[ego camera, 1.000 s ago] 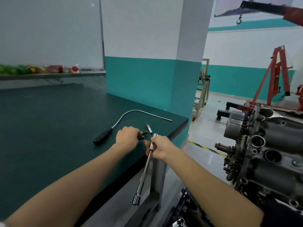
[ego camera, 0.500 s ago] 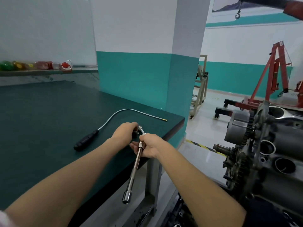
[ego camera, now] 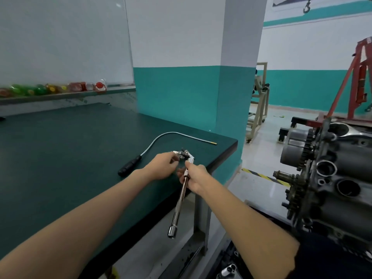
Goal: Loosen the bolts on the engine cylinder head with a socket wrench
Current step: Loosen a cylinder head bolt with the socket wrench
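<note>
Two hands met over the near right corner of the green-topped bench point(ego camera: 80, 158). Right hand point(ego camera: 194, 178) wrapped around the upper shaft of the socket wrench point(ego camera: 180, 200), just below its head; chrome handle hung down and toward the camera, past the bench edge, with the knurled end lowest. Left hand point(ego camera: 163, 167) pinched a small dark and chrome fitting point(ego camera: 184, 154) at the wrench head, fingertips curled on it. Could not tell exactly what that piece was, too small and partly hidden by the fingers. Both forearms bare, reaching in from the bottom of the view.

Lay on the bench just behind the hands: a flexible pick-up tool point(ego camera: 161, 141), black grip to the left, bent metal shaft arcing right to a brass tip near the bench edge.

Stood well apart to the right, off the bench: engine point(ego camera: 330, 178), gear train and open round ports facing the camera. No contact between wrench and engine. Red hoist frame point(ego camera: 360, 77) behind it, a beige trolley point(ego camera: 259, 101) by the column, coloured bottles point(ego camera: 50, 88) along the wall ledge at left.
</note>
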`<state>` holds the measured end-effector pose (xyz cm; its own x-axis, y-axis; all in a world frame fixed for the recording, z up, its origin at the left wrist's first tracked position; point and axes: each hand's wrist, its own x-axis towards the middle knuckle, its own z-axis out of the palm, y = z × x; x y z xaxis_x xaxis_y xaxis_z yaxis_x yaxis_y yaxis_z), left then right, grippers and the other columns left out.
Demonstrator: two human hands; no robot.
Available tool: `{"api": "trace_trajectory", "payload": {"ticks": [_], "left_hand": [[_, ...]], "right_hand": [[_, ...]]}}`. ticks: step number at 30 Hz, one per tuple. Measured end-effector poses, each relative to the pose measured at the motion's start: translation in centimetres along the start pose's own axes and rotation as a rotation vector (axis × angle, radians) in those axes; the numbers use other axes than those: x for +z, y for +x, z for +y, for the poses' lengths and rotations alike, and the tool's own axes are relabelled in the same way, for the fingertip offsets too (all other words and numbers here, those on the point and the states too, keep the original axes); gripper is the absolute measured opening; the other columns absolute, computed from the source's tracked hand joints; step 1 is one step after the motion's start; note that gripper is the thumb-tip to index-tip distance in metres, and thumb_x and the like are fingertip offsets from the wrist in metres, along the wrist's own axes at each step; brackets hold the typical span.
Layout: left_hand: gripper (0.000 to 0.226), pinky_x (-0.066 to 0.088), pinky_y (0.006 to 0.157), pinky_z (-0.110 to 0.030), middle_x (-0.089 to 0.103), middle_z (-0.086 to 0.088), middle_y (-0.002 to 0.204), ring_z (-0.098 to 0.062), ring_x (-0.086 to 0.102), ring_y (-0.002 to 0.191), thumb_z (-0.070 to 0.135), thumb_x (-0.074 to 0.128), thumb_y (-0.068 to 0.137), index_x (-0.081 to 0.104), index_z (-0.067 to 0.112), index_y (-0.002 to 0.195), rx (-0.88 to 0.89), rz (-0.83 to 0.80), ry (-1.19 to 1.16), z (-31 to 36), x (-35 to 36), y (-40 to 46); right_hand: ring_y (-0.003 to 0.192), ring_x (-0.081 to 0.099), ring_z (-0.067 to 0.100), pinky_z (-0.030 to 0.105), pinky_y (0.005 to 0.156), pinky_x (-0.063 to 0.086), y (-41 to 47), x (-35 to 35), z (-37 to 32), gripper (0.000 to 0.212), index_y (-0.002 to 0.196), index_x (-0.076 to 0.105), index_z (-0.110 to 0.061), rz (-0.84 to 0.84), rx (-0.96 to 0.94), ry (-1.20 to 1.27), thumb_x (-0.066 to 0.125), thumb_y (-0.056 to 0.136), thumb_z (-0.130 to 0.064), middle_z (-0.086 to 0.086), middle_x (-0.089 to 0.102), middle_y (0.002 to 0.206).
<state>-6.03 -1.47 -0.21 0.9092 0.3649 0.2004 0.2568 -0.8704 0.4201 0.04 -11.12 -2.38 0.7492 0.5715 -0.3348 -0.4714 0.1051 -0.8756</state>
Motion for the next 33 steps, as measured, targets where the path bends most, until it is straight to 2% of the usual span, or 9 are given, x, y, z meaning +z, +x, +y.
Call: {"api": "trace_trajectory", "payload": {"ticks": [5,9,14,16,19,22,25,28,33], "left_hand": [[0.024,0.041,0.077,-0.027,0.064,-0.013,0.104,-0.025,0.058,0.094,0.018,0.046,0.092,0.059,0.002,0.104,0.151,-0.240,0.106,5.4,-1.3,-3.0],[0.028,0.046,0.077,-0.034,0.065,-0.017,0.098,-0.032,0.058,0.092,0.021,0.041,0.094,0.059,-0.001,0.093,0.252,-0.191,0.205,11.2,-1.9,-4.7],[0.028,0.032,0.074,-0.033,0.060,-0.028,0.105,-0.037,0.054,0.097,0.013,0.037,0.095,0.056,-0.007,0.096,0.449,-0.101,0.236,21.0,-1.9,-7.3],[0.028,0.022,0.069,-0.027,0.058,-0.026,0.109,-0.034,0.052,0.099,0.013,0.036,0.096,0.056,-0.005,0.098,0.544,-0.050,0.243,25.0,-1.5,-8.7],[0.020,0.027,0.073,-0.025,0.053,-0.016,0.115,-0.029,0.051,0.096,0.022,0.038,0.096,0.053,0.009,0.097,0.586,0.006,0.221,30.5,-0.8,-10.6],[0.029,0.014,0.061,-0.025,0.053,-0.018,0.085,-0.028,0.047,0.082,0.016,0.036,0.094,0.055,0.000,0.079,0.660,-0.018,0.195,35.5,0.0,-12.4],[0.037,0.019,0.059,-0.025,0.044,-0.007,0.063,-0.020,0.039,0.059,0.017,0.035,0.093,0.040,0.008,0.058,0.734,-0.086,0.165,39.9,1.6,-14.0],[0.039,0.035,0.069,-0.027,0.041,-0.007,0.065,-0.020,0.039,0.062,0.021,0.035,0.096,0.038,0.011,0.058,0.768,-0.203,0.104,43.7,4.4,-14.8],[0.043,0.033,0.088,-0.036,0.043,-0.005,0.062,-0.023,0.038,0.083,0.024,0.032,0.097,0.040,0.011,0.056,0.834,-0.301,0.060,47.7,7.3,-16.9]], "right_hand": [[0.029,0.042,0.009,0.011,0.032,0.032,-4.3,-1.7,0.0,0.027,0.078,0.051,-0.006,0.021,-0.018,0.168,0.044,0.099,-0.021,0.003,0.054,0.049],[0.025,0.032,0.005,0.008,0.029,0.023,-8.9,-4.4,-2.4,0.034,0.073,0.046,-0.011,0.085,-0.105,0.187,0.039,0.100,-0.032,0.000,0.046,0.050],[0.023,0.029,0.004,0.011,0.025,0.019,-16.3,-9.8,-6.6,0.034,0.068,0.040,-0.016,0.124,-0.233,0.177,0.036,0.100,-0.027,-0.001,0.034,0.052],[0.033,0.031,0.006,0.015,0.029,0.021,-19.5,-12.5,-7.9,0.034,0.068,0.040,-0.017,0.121,-0.271,0.197,0.033,0.100,-0.025,-0.001,0.032,0.057],[0.048,0.031,0.010,0.016,0.036,0.021,-24.1,-16.7,-9.5,0.032,0.069,0.043,-0.017,0.149,-0.328,0.190,0.032,0.099,-0.024,0.000,0.036,0.059],[0.047,0.034,0.014,0.017,0.044,0.023,-27.8,-20.6,-10.5,0.031,0.069,0.044,-0.014,0.197,-0.346,0.257,0.033,0.097,-0.020,0.003,0.040,0.056],[0.038,0.034,0.013,0.016,0.037,0.022,-31.1,-24.6,-10.9,0.031,0.069,0.044,-0.012,0.302,-0.361,0.293,0.033,0.098,-0.019,0.002,0.040,0.050],[0.028,0.039,0.011,0.013,0.028,0.025,-34.0,-28.2,-10.8,0.030,0.071,0.044,-0.011,0.408,-0.354,0.371,0.033,0.098,-0.018,0.001,0.042,0.047],[0.031,0.046,0.014,0.014,0.032,0.037,-36.5,-33.2,-11.0,0.029,0.070,0.044,-0.011,0.605,-0.277,0.363,0.034,0.097,-0.015,0.003,0.045,0.058]]}}
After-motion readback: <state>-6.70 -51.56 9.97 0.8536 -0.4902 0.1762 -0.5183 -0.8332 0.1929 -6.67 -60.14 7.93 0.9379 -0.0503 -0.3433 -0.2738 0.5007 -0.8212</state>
